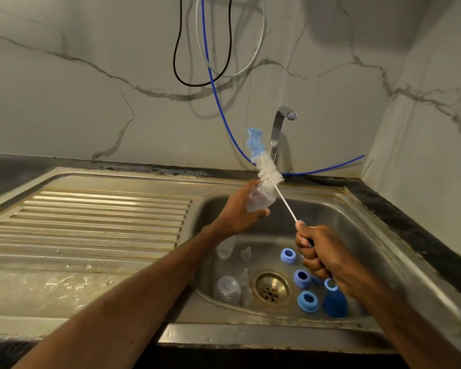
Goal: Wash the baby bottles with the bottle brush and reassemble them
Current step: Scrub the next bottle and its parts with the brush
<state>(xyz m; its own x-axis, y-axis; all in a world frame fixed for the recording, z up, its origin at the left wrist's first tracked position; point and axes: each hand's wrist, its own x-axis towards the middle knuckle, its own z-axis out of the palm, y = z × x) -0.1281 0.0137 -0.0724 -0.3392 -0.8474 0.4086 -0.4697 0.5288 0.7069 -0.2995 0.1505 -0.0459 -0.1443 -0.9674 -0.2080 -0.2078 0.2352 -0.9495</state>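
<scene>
Holding a clear baby bottle point(259, 200) in the left hand point(238, 209) over the sink point(362, 209), gripping the bottle brush point(269, 173) by its handle in the right hand point(321, 253), bristles just outside; probably light and slippery, so best wrapped round the body.

Bottle brush point(270, 174): white bristles, pale-blue tip. Bottle point(258, 200): clear. Rings point(308, 301), lower right: lt blue; cap point(335, 304): dk blue. Wall point(64, 107): white marble w/ grey veins. Cables point(216, 94), top centre: black, blue, white.
</scene>
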